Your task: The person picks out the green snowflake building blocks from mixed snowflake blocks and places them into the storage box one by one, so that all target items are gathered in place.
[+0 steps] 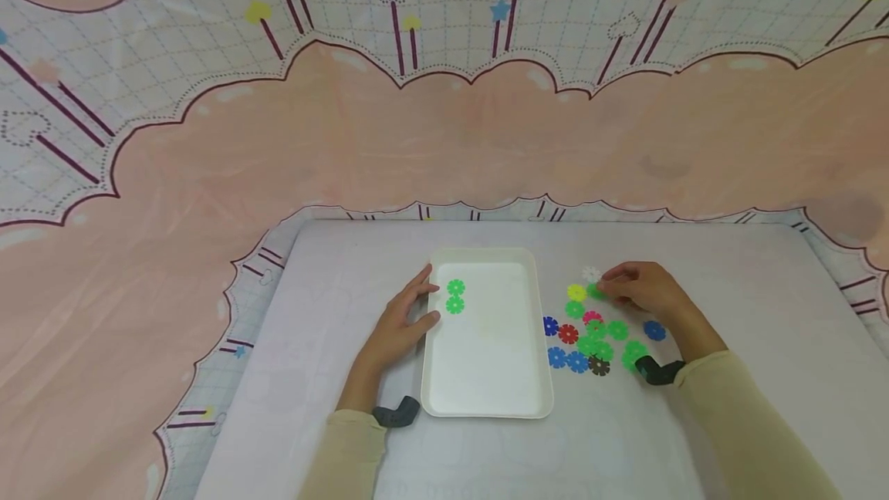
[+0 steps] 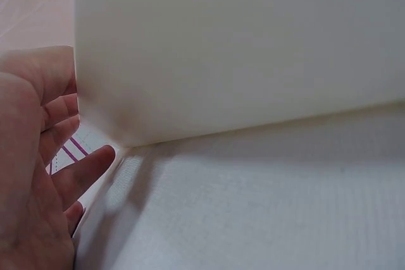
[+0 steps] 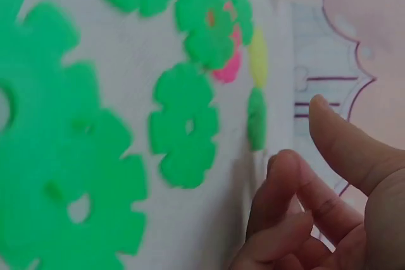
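A white tray (image 1: pixel 486 369) lies on the table. Inside, near its left side, are two green snowflake discs (image 1: pixel 450 305). My left hand (image 1: pixel 397 326) rests at the tray's left edge, its fingertips and thumb spread apart along the rim. In the left wrist view those fingers (image 2: pixel 85 172) lie beside the tray wall (image 2: pixel 221 61). My right hand (image 1: pixel 646 289) reaches over the disc pile, fingertips right at a green disc (image 1: pixel 593 292). The right wrist view shows a gap between its thumb (image 3: pixel 342 143) and bent fingers, with no disc in that gap.
Right of the tray lie several loose discs: yellow (image 1: pixel 576 293), red (image 1: pixel 564 334), blue (image 1: pixel 576 363), brown (image 1: pixel 599 366) and more green ones (image 1: pixel 617 330). A clear white disc (image 1: pixel 590 274) sits behind the right fingertips. One blue disc (image 1: pixel 654 331) lies beside the right wrist.
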A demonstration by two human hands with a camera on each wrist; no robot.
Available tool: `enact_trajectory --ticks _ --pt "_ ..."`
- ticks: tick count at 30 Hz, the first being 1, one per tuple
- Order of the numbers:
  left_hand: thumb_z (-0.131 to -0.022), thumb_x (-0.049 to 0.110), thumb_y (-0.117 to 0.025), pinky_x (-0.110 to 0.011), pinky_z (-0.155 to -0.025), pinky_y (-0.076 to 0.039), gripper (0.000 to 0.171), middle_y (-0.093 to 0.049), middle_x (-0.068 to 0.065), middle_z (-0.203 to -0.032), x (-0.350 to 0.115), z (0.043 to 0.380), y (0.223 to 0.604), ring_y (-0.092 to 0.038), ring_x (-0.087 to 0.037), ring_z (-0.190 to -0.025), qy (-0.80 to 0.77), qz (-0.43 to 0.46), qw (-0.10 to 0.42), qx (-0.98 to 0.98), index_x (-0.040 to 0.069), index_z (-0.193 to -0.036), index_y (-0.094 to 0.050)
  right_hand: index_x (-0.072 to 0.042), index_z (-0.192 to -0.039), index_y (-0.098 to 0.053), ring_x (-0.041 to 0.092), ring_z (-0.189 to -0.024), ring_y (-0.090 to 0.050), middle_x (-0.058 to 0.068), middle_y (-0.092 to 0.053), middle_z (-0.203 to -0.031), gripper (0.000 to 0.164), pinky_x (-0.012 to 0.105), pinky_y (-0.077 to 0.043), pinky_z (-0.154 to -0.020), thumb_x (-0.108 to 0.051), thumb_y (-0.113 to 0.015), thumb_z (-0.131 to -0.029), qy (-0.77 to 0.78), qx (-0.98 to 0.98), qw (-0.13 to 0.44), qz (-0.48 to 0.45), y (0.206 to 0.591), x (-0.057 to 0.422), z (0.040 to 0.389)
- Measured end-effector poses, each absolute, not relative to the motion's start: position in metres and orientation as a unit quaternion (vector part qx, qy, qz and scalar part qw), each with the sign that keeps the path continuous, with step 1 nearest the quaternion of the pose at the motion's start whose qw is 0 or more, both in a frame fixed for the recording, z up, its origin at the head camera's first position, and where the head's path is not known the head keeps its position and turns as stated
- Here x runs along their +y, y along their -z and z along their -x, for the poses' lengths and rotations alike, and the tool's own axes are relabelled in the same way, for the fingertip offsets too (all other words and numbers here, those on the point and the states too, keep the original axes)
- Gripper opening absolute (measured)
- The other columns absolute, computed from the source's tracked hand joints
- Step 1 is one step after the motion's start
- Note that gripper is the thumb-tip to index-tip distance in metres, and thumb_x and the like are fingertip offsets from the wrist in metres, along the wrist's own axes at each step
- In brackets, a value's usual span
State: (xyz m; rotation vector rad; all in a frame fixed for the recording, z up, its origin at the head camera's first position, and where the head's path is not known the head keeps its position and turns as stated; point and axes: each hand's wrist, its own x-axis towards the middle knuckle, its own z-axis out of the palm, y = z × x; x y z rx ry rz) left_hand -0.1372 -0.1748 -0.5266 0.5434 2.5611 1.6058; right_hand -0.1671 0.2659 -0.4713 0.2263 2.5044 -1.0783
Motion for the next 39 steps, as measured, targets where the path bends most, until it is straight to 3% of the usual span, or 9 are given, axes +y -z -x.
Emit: enact_trajectory --ticks 14,22,32,39 --pt "-0.096 0.014 -0.067 -0.054 -0.128 -0.02 0.042 -0.028 0.014 -0.167 -0.1743 0.1363 0.5289 -0.024 -0.018 -0.157 -0.522 -0.167 0.04 0.835 0.013 -0.137 -0.059 -0.006 -0.128 -0.065 0.023 -0.085 -0.058 0.004 -0.066 -0.091 0.058 0.029 -0.046 -0.072 -0.043 -0.08 -0.086 0.405 0.875 0.238 -0.115 0.4796 0.271 0.1742" --pt "-0.096 0.014 -0.067 -0.051 -0.128 -0.021 0.042 -0.029 0.011 -0.168 -0.1752 0.1375 0.5258 -0.025 -0.018 -0.157 -0.519 -0.176 0.036 0.836 0.011 -0.137 -0.058 -0.006 -0.121 -0.067 0.027 -0.091 -0.054 0.004 -0.065 -0.084 0.058 0.035 -0.041 -0.077 -0.044 -0.085 -0.081 0.367 0.899 0.215 -0.107 0.4812 0.2654 0.1767" --pt "-0.096 0.015 -0.067 -0.052 -0.127 -0.021 0.042 -0.029 0.011 -0.168 -0.1754 0.1374 0.5245 -0.025 -0.019 -0.157 -0.521 -0.176 0.037 0.834 0.01 -0.137 -0.058 -0.007 -0.121 -0.07 0.032 -0.103 -0.053 0.005 -0.067 -0.087 0.05 0.042 -0.045 -0.087 -0.037 -0.084 -0.083 0.363 0.901 0.205 -0.123 0.4813 0.2622 0.1757" --pt "-0.096 0.015 -0.067 -0.053 -0.127 -0.022 0.042 -0.029 0.01 -0.168 -0.1744 0.137 0.5234 -0.026 -0.02 -0.157 -0.519 -0.176 0.037 0.835 0.01 -0.137 -0.058 -0.004 -0.12 -0.071 0.031 -0.1 -0.056 0.006 -0.068 -0.091 0.052 0.043 -0.048 -0.088 -0.037 -0.085 -0.082 0.367 0.898 0.206 -0.126 0.482 0.2626 0.1753"
